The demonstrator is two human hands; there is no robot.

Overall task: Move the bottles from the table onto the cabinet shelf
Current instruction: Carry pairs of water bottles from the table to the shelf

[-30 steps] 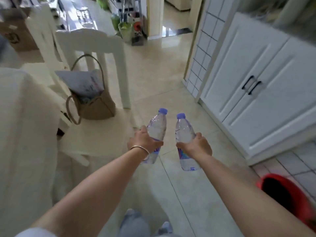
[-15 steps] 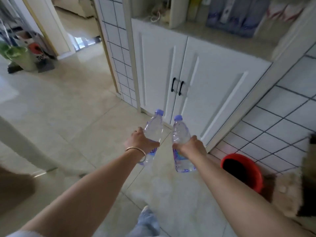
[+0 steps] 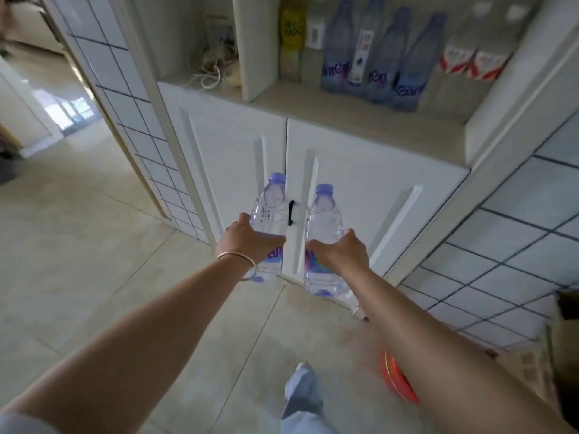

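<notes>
My left hand (image 3: 250, 239) grips a clear water bottle with a purple cap (image 3: 270, 211), held upright in front of the white cabinet doors. My right hand (image 3: 343, 250) grips a second clear bottle with a blue cap (image 3: 322, 214), also upright, just to the right of the first. Both bottles hang in the air below the open cabinet shelf (image 3: 354, 120). On that shelf stand several blue-tinted water bottles (image 3: 379, 57) in a row toward the back.
A yellow bottle (image 3: 292, 36) and two red-labelled bottles (image 3: 473, 57) also stand on the shelf; a white divider (image 3: 255, 45) separates a left bay with cords. A red bucket (image 3: 396, 380) sits on the floor under my right arm. Tiled walls flank the cabinet.
I have come closer to the cabinet and the view has tilted up, so the shelf and its bottles now show. Both hands still hold their bottles and have risen slightly.
</notes>
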